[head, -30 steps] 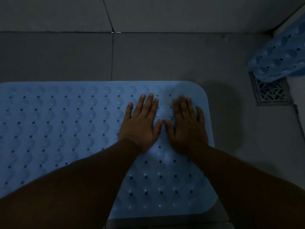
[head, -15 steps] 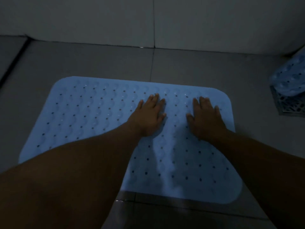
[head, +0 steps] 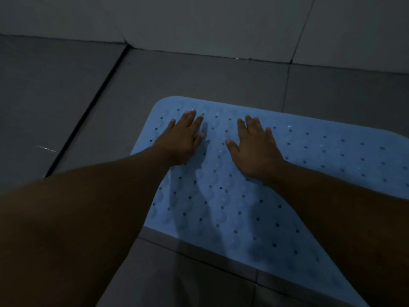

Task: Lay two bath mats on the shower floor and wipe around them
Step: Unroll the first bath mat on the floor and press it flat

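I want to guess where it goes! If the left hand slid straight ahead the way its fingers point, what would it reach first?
Probably the far rounded edge of the light blue perforated rubber bath mat, then bare grey floor tiles, judging from the left hand.

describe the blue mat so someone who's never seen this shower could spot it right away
Start at the grey tiled floor below the pale wall. Flat on it lies the bath mat, with the left hand and right hand pressing its far end. It is the only light blue thing here, round-cornered and dotted with small holes.
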